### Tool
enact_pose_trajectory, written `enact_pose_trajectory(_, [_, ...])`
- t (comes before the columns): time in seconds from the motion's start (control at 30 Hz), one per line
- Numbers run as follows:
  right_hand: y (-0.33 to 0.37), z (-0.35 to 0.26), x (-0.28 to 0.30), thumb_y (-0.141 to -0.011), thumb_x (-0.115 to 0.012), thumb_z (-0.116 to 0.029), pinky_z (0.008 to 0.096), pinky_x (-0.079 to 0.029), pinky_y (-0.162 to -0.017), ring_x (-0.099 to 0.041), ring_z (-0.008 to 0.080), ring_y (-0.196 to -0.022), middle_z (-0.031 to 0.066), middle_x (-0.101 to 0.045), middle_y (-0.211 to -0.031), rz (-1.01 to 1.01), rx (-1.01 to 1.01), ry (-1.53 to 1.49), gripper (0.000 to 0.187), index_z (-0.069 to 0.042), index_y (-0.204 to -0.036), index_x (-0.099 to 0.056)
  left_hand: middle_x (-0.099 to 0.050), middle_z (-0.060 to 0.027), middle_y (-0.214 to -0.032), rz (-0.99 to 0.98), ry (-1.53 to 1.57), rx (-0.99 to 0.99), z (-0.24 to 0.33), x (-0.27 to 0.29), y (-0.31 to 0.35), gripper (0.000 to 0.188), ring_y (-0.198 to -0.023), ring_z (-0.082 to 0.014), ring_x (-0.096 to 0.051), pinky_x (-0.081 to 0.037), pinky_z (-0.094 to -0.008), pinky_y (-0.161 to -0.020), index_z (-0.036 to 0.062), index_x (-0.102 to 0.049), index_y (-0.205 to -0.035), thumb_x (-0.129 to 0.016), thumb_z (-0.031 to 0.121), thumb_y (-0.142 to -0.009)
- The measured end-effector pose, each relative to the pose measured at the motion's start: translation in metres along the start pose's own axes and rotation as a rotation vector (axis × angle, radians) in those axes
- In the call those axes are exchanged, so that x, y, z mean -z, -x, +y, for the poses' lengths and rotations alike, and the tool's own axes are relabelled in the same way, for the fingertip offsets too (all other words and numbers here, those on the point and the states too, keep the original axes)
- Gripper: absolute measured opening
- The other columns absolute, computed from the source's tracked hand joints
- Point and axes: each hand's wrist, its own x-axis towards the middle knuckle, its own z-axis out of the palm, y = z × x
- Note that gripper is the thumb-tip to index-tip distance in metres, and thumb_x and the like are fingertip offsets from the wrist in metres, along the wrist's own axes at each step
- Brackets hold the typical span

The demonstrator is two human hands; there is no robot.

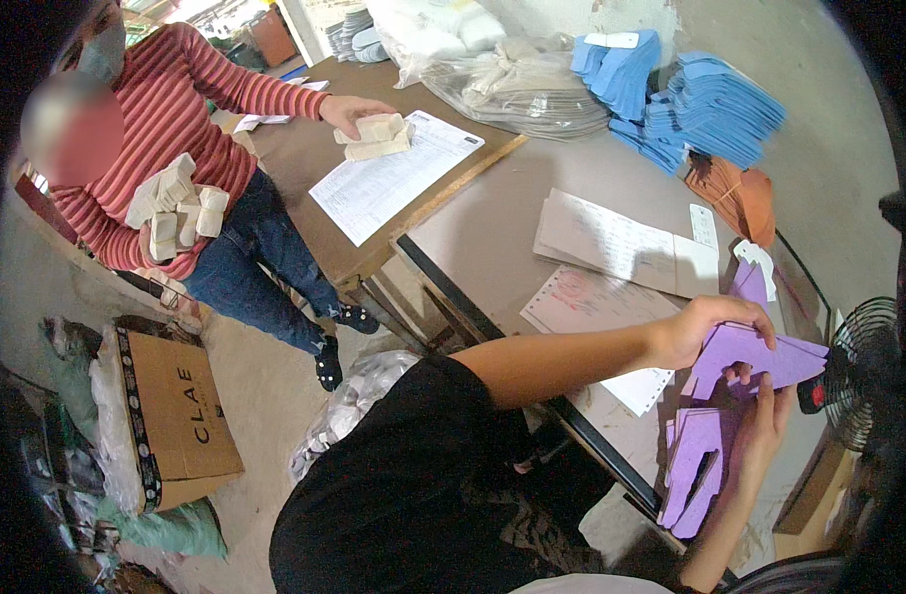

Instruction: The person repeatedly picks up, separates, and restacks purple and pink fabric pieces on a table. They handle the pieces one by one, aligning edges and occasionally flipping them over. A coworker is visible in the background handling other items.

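At the right end of the table, both my hands are closed on a stack of purple cut-out pieces (pixel 785 358). My left hand (pixel 705 329) grips its upper left edge, with the thumb side on top. My right hand (pixel 763 421) holds the lower edge from below, some fingertips showing through a gap in the purple shape. More purple pieces (pixel 693 460) lie loosely stacked on the table beside my right wrist. Just behind my left hand, a white tag (pixel 755 259) rests on another purple bundle. I cannot tell how many layers I hold.
Handwritten cards (pixel 606 238) and a paper sheet (pixel 597 312) lie on the table (pixel 473 218). Blue stacks (pixel 715 109), an orange bundle (pixel 735 193) and a plastic bag (pixel 517 84) line the wall. A black fan (pixel 859 366) stands right. Across, a co-worker (pixel 215 79) holds cream bundles. A carton (pixel 176 416) sits on the floor.
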Motion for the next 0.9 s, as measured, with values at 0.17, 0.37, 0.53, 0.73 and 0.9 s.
enact_pose_trajectory(0.17, [0.001,0.0,-0.005,-0.11,-0.049,-0.009,0.0444,-0.051,-0.094,-0.056,0.023,-0.1,0.0104,-0.056,-0.121,-0.007,-0.002,-0.033,0.042,-0.011,-0.15,-0.038,-0.067,-0.0148,-0.105,0.025,-0.045,0.007,0.001,0.002,0.001,0.046,-0.081,-0.0284,-0.072,-0.056,-0.0366,-0.069,-0.0012,-0.065,-0.117,-0.044,0.037,-0.105])
enact_pose_trajectory(0.37, [0.002,-0.004,-0.004,-0.11,-0.051,-0.013,0.0454,-0.051,-0.097,-0.058,0.0242,-0.102,0.011,-0.058,-0.116,0.024,0.026,0.107,0.039,-0.008,-0.148,-0.041,-0.066,-0.0132,-0.103,0.031,-0.055,0.028,0.003,0.001,0.003,0.047,-0.081,-0.0276,-0.072,-0.055,-0.036,-0.071,0.0004,-0.066,-0.117,-0.044,0.039,-0.104])
enact_pose_trajectory(0.53, [0.002,-0.004,0.0,-0.111,-0.051,-0.015,0.0448,-0.05,-0.099,-0.059,0.0242,-0.107,0.0117,-0.059,-0.121,0.106,-0.006,0.119,0.039,-0.007,-0.148,-0.041,-0.067,-0.0123,-0.1,0.029,-0.079,0.035,0.005,0.001,0.003,0.048,-0.081,-0.0264,-0.072,-0.054,-0.0352,-0.072,0.0008,-0.066,-0.116,-0.044,0.042,-0.103])
enact_pose_trajectory(0.73, [0.002,-0.003,0.005,-0.111,-0.051,-0.016,0.0444,-0.049,-0.102,-0.058,0.0226,-0.114,0.012,-0.059,-0.132,0.063,0.025,0.198,0.041,-0.005,-0.149,-0.041,-0.068,-0.0126,-0.097,0.06,-0.078,0.054,0.007,-0.002,0.004,0.048,-0.081,-0.0256,-0.071,-0.053,-0.0359,-0.072,0.0012,-0.066,-0.115,-0.043,0.042,-0.103])
enact_pose_trajectory(0.9, [0.002,-0.002,0.007,-0.111,-0.051,-0.016,0.0428,-0.047,-0.105,-0.057,0.0213,-0.117,0.0111,-0.059,-0.133,0.032,0.047,0.231,0.04,-0.005,-0.149,-0.041,-0.068,-0.013,-0.095,0.054,-0.075,0.054,0.008,-0.003,0.004,0.048,-0.081,-0.0263,-0.071,-0.053,-0.0364,-0.073,0.0015,-0.065,-0.114,-0.043,0.042,-0.103])
